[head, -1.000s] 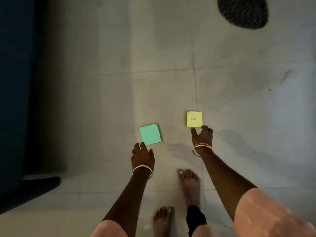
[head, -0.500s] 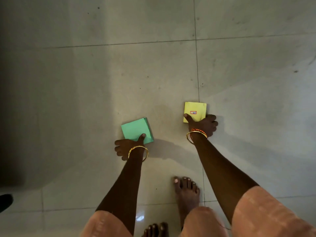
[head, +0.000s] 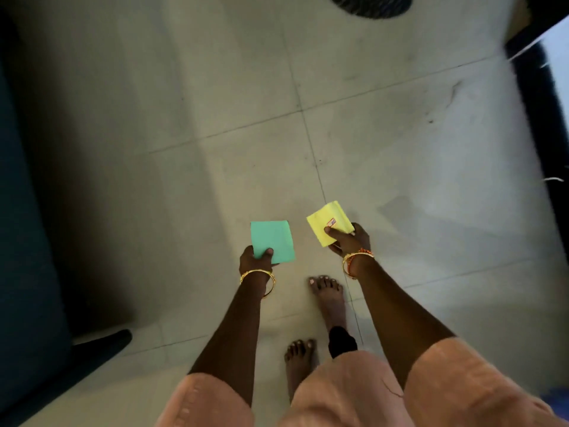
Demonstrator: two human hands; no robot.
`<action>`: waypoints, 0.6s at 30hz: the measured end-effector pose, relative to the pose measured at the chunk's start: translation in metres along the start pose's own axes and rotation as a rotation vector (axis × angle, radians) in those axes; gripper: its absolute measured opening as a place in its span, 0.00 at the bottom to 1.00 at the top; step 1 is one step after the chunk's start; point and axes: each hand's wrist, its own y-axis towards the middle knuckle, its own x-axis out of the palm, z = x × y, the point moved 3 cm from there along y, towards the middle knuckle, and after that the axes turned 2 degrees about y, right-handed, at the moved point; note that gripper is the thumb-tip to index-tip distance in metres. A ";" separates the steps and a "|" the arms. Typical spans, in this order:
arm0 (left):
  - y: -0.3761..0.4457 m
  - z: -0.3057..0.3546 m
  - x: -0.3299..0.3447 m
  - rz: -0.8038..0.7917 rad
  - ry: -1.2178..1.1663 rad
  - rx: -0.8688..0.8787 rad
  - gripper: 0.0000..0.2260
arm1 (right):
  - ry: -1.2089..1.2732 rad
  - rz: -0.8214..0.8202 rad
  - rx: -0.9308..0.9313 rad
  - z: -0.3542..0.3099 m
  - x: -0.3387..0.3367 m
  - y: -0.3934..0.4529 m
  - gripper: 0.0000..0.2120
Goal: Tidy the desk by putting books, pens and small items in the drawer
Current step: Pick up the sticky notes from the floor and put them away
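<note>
The left hand (head: 256, 261) holds the green notepad (head: 272, 241) by its near edge, thumb on top, grip closed. The right hand (head: 349, 240) holds the yellow notepad (head: 328, 221) the same way, tilted. Both pads are above the tiled floor (head: 215, 103), ahead of the bare feet (head: 328, 295).

Left hand (head: 256, 262) gripping green pad (head: 272, 241), right hand (head: 349, 240) gripping yellow pad (head: 328, 222), above tiled floor (head: 215, 103)

My left pad (head: 272, 240) is plain mint green, my right pad (head: 328, 222) yellow with a small red-white sticker. Gold bangles (head: 258, 277), peach sleeves (head: 209, 402), pale grey tiled floor (head: 215, 103).
</note>
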 end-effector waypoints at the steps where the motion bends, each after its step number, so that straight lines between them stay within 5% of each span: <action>1: -0.027 0.009 -0.004 -0.021 0.033 0.016 0.13 | 0.014 -0.013 0.008 -0.008 -0.009 -0.030 0.14; 13: -0.320 0.057 -0.034 -0.343 0.331 0.341 0.11 | 0.574 -0.185 -0.020 -0.035 -0.155 -0.350 0.17; 18: -0.420 0.035 -0.024 -0.511 0.401 0.429 0.08 | 0.979 -0.086 -0.059 -0.010 -0.230 -0.446 0.05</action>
